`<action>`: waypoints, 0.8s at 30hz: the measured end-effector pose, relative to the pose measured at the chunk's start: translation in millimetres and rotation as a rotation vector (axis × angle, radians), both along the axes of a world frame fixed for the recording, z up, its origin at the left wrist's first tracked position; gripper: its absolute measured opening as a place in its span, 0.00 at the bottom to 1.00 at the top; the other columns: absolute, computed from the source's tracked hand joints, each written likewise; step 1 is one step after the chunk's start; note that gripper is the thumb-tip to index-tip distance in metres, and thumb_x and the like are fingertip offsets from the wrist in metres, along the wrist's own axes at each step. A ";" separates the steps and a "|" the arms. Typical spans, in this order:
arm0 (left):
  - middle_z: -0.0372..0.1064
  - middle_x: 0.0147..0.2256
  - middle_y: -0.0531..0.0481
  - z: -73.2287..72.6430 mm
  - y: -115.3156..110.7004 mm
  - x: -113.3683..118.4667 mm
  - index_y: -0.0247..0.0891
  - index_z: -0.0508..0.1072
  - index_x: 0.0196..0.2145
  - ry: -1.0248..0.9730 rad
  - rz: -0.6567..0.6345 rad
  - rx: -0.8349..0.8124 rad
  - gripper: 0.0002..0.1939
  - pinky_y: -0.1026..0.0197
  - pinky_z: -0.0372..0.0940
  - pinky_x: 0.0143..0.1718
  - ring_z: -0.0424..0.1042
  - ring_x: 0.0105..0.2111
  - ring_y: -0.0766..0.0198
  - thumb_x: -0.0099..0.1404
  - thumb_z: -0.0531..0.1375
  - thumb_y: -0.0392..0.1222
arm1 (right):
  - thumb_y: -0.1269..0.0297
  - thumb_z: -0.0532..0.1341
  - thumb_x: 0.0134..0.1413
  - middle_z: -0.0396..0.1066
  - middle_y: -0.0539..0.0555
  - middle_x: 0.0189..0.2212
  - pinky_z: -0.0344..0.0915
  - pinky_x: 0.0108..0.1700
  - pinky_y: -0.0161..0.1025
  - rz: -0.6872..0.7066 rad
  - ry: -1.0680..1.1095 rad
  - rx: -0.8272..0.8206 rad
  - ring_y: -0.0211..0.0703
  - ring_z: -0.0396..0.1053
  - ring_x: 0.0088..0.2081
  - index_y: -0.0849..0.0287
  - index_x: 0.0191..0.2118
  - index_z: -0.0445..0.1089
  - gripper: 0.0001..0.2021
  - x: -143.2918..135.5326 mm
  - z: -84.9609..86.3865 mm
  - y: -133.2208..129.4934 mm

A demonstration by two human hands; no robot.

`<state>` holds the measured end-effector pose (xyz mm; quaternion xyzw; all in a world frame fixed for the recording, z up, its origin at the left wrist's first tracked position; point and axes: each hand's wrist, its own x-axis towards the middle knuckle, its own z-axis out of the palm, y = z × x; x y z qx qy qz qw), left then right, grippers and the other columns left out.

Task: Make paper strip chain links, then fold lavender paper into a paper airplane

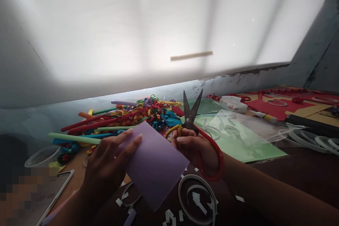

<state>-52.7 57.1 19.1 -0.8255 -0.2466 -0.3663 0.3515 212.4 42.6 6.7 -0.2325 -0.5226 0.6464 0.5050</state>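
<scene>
A purple sheet of paper [156,169] is held up over the table, tilted so one corner points down. My left hand [107,164] grips its left edge, with fingers lying over the front face. In my right hand [194,144] is a pair of scissors [189,116] with red and yellow handles; the blades are spread and point upward, apart from the paper. My right fingertips are close to the sheet's right edge, and part of them is hidden behind it. Below the paper, tape rings [182,190] and white paper scraps [169,217] lie on the dark table.
Rolled paper tubes [84,125] and colourful paper chains [148,111] are heaped at the back left. Green sheets [249,144] under clear plastic lie to the right, near a white box [233,103] and red paper [283,107]. A phone or tablet [59,192] rests at the left.
</scene>
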 end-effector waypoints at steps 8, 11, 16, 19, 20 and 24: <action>0.67 0.61 0.44 0.4 -4.6 22.9 0.49 0.70 0.60 -0.863 -0.244 -0.601 0.22 0.52 0.68 0.50 0.72 0.54 0.50 0.69 0.60 0.49 | 0.61 0.73 0.42 0.63 0.46 0.27 0.57 0.34 0.37 -0.209 -0.157 0.107 0.38 0.60 0.30 0.58 0.32 0.65 0.17 -3.6 5.1 -8.1; 0.79 0.44 0.37 -0.9 -19.8 50.1 0.39 0.77 0.50 -1.184 -0.538 -1.374 0.37 0.55 0.71 0.30 0.79 0.37 0.49 0.65 0.49 0.72 | 0.56 0.73 0.43 0.61 0.45 0.26 0.57 0.34 0.37 -0.336 -0.108 0.147 0.37 0.59 0.29 0.56 0.32 0.63 0.19 -12.5 0.5 -6.9; 0.74 0.19 0.48 -13.5 -35.8 71.4 0.35 0.78 0.25 -1.315 -0.437 -1.646 0.14 0.67 0.59 0.17 0.68 0.14 0.66 0.52 0.72 0.49 | 0.52 0.71 0.46 0.61 0.46 0.27 0.57 0.32 0.37 -0.379 -0.174 0.171 0.37 0.59 0.28 0.56 0.32 0.62 0.19 -14.3 -3.7 -7.0; 0.62 0.11 0.52 -10.5 -29.8 65.0 0.34 0.71 0.16 -1.397 -0.330 -1.549 0.21 0.70 0.49 0.14 0.57 0.10 0.73 0.58 0.69 0.49 | 0.49 0.69 0.49 0.65 0.48 0.26 0.59 0.32 0.38 -0.322 -0.311 0.193 0.39 0.63 0.28 0.57 0.32 0.65 0.18 -5.6 1.0 -10.1; 0.60 0.10 0.54 -7.2 -26.2 61.0 0.35 0.68 0.15 -1.423 -0.330 -1.510 0.23 0.70 0.48 0.13 0.55 0.11 0.74 0.59 0.68 0.49 | 0.47 0.67 0.52 0.66 0.49 0.25 0.61 0.33 0.38 -0.251 -0.355 0.209 0.40 0.65 0.28 0.58 0.30 0.66 0.19 -2.1 3.1 -11.3; 0.53 0.14 0.62 8.5 -14.0 46.5 0.39 0.60 0.19 -1.555 -0.424 -1.375 0.22 0.72 0.50 0.14 0.52 0.14 0.75 0.54 0.71 0.45 | 0.38 0.56 0.59 0.71 0.53 0.24 0.65 0.33 0.39 0.188 -0.445 0.151 0.42 0.70 0.27 0.60 0.29 0.68 0.26 6.2 8.8 -17.2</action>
